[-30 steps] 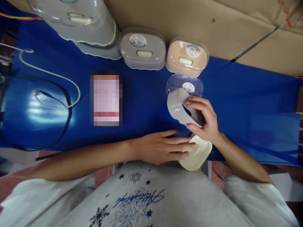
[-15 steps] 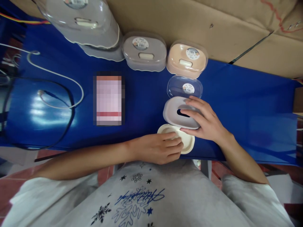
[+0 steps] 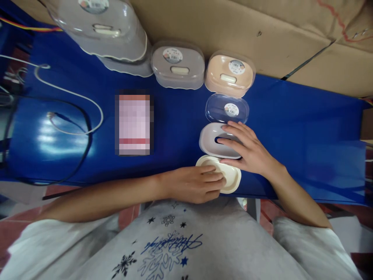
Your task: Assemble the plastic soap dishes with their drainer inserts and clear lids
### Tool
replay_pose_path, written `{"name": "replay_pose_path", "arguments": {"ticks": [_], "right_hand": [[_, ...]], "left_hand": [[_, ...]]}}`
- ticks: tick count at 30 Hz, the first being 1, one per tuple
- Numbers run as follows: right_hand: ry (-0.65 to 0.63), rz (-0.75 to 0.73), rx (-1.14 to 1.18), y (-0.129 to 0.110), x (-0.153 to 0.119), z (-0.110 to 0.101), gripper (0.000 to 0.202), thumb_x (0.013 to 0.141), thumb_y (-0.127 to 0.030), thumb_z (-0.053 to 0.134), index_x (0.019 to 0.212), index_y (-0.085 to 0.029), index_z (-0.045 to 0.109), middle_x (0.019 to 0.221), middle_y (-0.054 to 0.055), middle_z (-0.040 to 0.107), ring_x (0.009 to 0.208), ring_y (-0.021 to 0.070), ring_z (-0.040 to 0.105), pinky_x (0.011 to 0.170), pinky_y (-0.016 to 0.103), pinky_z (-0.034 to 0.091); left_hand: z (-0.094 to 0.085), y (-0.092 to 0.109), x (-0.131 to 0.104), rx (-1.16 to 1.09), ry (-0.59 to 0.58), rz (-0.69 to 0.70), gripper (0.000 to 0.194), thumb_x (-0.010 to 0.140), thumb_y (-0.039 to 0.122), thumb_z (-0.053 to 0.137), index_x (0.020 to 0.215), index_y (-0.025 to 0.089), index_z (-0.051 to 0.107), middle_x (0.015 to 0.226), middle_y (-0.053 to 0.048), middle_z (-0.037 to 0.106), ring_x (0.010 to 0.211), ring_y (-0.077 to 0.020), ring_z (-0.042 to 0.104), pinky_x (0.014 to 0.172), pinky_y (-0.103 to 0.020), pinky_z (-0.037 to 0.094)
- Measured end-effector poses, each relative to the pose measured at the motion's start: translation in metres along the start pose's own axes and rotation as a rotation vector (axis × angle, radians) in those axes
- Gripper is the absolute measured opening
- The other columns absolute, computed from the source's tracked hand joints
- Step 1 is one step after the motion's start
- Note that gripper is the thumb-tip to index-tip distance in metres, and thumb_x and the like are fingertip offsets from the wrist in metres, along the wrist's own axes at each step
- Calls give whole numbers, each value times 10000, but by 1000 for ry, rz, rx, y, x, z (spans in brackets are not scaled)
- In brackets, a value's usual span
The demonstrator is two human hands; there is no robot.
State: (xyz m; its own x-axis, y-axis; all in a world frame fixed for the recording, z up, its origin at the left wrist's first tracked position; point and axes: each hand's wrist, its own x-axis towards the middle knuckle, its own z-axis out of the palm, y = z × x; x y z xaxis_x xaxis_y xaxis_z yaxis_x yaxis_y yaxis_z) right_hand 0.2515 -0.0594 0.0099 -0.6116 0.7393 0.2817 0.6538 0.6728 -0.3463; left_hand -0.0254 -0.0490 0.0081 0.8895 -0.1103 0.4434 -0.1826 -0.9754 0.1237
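In the head view, my left hand [image 3: 198, 184] is on the cream tray [image 3: 233, 177], at the near edge of the blue table [image 3: 309, 136]. Its fingers are bent and close together, with the tips inside the tray; whether they grip something, I cannot tell. My right hand [image 3: 253, 153] lies over the right part of the grey shell [image 3: 207, 140], fingers spread apart, and its thumb is by the tray's far rim. The shell is just beyond the tray, and through its oval hole the blue shows.

Beyond the shell is the clear cover [image 3: 214, 111] with a round sticker. Farther is the peach box [image 3: 229, 83], and to its left the grey box [image 3: 177, 79]; each has a clear cover on it and a cream piece in its top. What they contain inside, I cannot tell. More grey boxes [image 3: 116, 44] stand at far left.
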Motion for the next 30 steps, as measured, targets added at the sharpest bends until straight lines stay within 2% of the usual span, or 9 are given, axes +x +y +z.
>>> {"name": "replay_pose_path", "arguments": {"ticks": [4,6,8,10,14,18,23,26,30], "right_hand": [[7,13,4,-3,0,-3,572,1034,-509,779,1523,-243,650,1626,186,654,1602,398,551,1312,665,463],[78,2,10,-5,-1,-4,493,1056,-422,766,1505,-248,660,1549,167,715,1536,367,625,1261,613,527],[195,0,24,-8,-2,-5,389,1064,-257,749,1449,-259,692,1376,113,812,1341,296,763,1132,492,625],[316,29,29,-11,-3,-9,347,1046,-139,742,1368,-269,728,1160,39,873,1025,204,844,915,337,670],[451,37,31,-15,-5,-21,93,1099,-202,688,1106,-243,771,803,-33,840,598,112,745,603,230,573],[376,-72,74,-18,-5,-26,440,1186,-457,486,900,-232,732,573,-35,649,481,124,608,527,272,486],[329,-133,13,-30,-2,-17,527,1140,-554,533,775,-213,701,549,-31,550,482,131,466,497,321,387],[225,-156,-54,-41,2,-17,474,1123,-528,585,822,-197,742,594,-30,576,529,133,499,526,325,400],[30,-210,-63,-58,4,-18,466,1095,-609,640,1001,-177,785,734,-6,682,645,154,613,590,326,462]], "left_hand": [[1,-2,1,-63,109,-25,138,1076,209,693,1027,186,820,1170,-78,829,1096,-226,758,1081,-418,593],[-1,-5,1,-99,210,-57,140,1078,202,691,982,194,792,1028,-42,823,966,-192,750,1027,-390,603],[-4,-10,-1,-127,322,-102,139,1088,186,680,977,197,764,798,13,749,741,-147,681,819,-321,596],[-7,-16,-5,-194,443,-191,128,1115,238,673,1005,201,725,652,61,649,562,-118,561,610,-281,497],[-12,-24,-8,-465,608,-399,357,1183,392,546,861,238,562,591,75,546,467,-104,454,492,-278,355],[-17,-24,-7,-708,613,-483,526,1211,499,383,760,238,453,548,68,366,442,-106,319,473,-300,250],[-21,-21,-6,-853,669,-603,622,1178,641,382,707,235,412,542,56,336,440,-101,271,462,-312,196],[-22,-25,-7,-914,765,-765,648,1152,682,409,686,231,430,568,41,347,475,-115,281,489,-341,198],[-21,-36,-4,-943,858,-884,652,1128,694,436,691,227,565,637,-8,470,615,-169,451,605,-354,361]]}}
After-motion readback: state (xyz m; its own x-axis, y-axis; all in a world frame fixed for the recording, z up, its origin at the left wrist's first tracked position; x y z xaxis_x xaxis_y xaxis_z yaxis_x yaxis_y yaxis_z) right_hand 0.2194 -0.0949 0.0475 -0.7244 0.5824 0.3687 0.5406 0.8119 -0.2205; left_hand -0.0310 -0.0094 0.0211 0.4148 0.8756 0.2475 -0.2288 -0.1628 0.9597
